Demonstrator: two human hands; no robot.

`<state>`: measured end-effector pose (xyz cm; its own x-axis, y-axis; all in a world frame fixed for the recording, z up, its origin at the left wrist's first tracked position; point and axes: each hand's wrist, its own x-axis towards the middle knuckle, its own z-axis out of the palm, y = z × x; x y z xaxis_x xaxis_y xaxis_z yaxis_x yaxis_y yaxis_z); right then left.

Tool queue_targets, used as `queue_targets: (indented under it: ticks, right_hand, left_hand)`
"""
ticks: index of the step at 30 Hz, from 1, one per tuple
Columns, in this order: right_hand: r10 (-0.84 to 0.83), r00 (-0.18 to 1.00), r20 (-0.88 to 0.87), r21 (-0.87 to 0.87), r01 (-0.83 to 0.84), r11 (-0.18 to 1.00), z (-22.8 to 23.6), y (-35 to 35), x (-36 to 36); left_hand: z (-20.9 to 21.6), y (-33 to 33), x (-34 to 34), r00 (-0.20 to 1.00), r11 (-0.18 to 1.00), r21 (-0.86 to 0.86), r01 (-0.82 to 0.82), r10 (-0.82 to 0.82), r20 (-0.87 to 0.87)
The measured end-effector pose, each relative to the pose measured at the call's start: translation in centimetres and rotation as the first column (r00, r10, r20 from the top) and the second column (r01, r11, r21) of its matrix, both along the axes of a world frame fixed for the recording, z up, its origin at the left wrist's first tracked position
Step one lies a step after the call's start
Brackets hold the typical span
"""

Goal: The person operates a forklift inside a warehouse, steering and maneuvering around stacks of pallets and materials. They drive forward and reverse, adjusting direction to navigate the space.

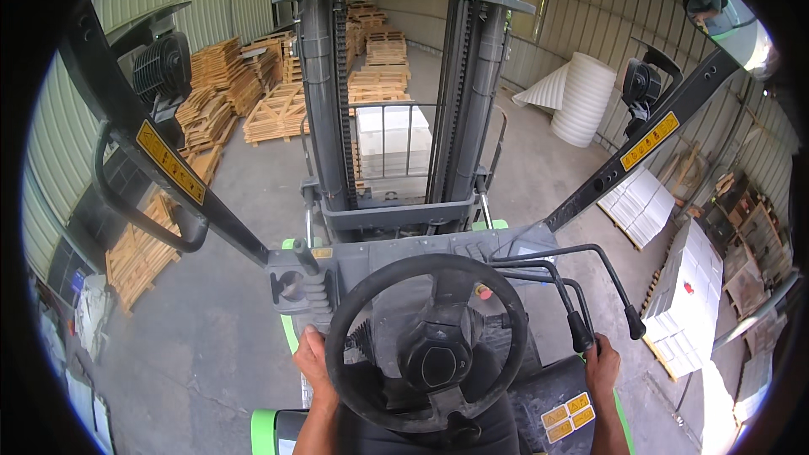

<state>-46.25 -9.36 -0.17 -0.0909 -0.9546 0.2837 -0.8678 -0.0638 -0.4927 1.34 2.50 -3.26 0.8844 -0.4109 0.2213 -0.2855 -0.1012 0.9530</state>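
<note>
A black steering wheel (428, 264) stands in front of me on a forklift. At the left side of its rim is my left hand (313, 364), closed against it, thumb up and fingers partly hidden. My right hand (603, 362) is closed at the black knob of a control lever (580, 330), right of the wheel. Another bent lever (634, 320) with a black knob stands farther right, apart from that hand. Beyond the dashboard rises the mast (318, 76) with its chains. Through its load guard shows a white block-shaped load (392, 135).
Wooden pallets (215, 76) are stacked ahead on the left, with more pallets (139, 253) nearer. A white foam roll (583, 99) stands ahead right. White stacks (687, 303) on pallets line the right side. The cab pillars (168, 160) and a mirror (729, 13) frame the view.
</note>
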Motion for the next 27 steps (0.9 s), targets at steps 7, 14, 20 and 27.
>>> queue_targets:
  ticks: [7, 14, 20, 27]
  right_hand:
    - [0.001, 1.0, 0.015, -0.022, -0.001, 1.0, 0.0, 0.5, -0.5]
    - [0.005, 1.0, 0.031, -0.047, -0.003, 0.999, -0.7, 0.6, -0.7]
    - [0.006, 1.0, 0.025, -0.063, -0.005, 0.998, -0.2, 0.9, -0.2]
    - [0.003, 0.999, 0.033, -0.059, -0.001, 0.998, -0.3, 1.2, -0.3]
  left_hand:
    - [-0.4, 0.7, 0.3, 1.0, 1.0, 0.028, 0.008, -0.008, 0.024]
    - [0.2, 0.7, -0.1, 0.999, 0.999, 0.045, -0.009, 0.007, 0.042]
    - [0.6, 0.8, -0.1, 1.0, 0.999, 0.034, -0.007, 0.007, 0.015]
    - [1.0, 1.1, -0.3, 1.0, 1.0, 0.025, -0.004, 0.004, 0.027]
